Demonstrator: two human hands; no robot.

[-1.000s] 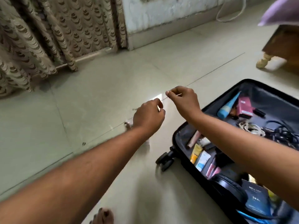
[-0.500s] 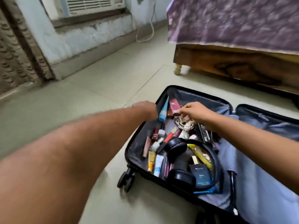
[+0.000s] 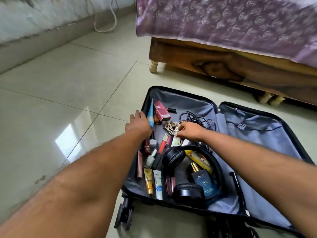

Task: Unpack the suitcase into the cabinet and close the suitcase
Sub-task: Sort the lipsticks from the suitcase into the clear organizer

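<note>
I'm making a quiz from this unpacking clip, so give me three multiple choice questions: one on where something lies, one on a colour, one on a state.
1. Where do the black headphones lie?
A. on the bed
B. inside the suitcase
C. on the floor tiles

2. What colour is the bedspread?
A. purple
B. green
C. orange

3. What is the right hand doing?
A. hanging idle
B. pushing the lid
C. pinching the white cable

Answers: B, they rest among the toiletries in the open half; A, purple patterned cloth drapes the bed; C, its fingers close on the coiled cable.
</note>
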